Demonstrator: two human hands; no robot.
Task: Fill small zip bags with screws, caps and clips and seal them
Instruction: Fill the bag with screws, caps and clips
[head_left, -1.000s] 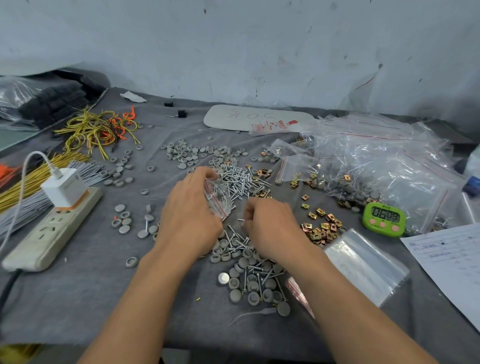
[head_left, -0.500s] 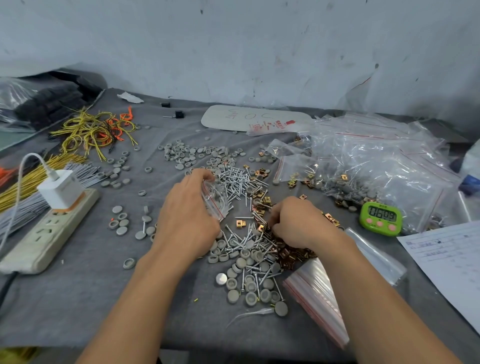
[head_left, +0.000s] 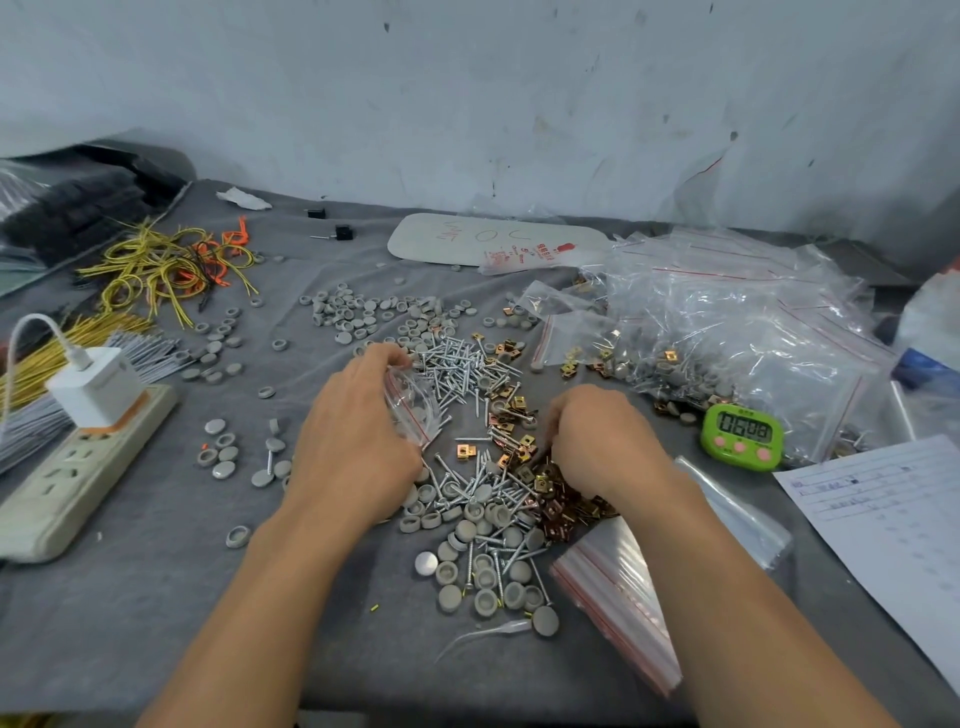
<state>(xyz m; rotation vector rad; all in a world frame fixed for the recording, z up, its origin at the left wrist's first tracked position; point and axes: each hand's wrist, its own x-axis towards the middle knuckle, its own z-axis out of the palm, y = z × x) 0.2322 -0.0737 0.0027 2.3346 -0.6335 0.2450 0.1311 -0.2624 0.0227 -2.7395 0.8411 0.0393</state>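
Two hands work over the counter (head_left: 130, 597) in the head view, the only one given. The left hand (head_left: 358, 431) pinches a small zip bag (head_left: 415, 405) by its mouth between the thumb and curled fingers. The bag is tilted toward the loose parts, probably to hold it open for loading. The right hand (head_left: 602, 441) sits knuckles-up with its fingers curled down into the clips (head_left: 519, 415); whether they pinch any is hidden. Screws (head_left: 462, 364) lie just beyond the bag and caps (head_left: 483, 571) nearer the person, all kept close, I judge, for quick picking.

Counted:
- one bag in hand
- one stack of empty bags (head_left: 613, 592) beside the right forearm
- one heap of filled bags (head_left: 727, 332)
- one green timer (head_left: 742, 436)
- one power strip (head_left: 78, 467)

The screws, caps and clips are too many to count.
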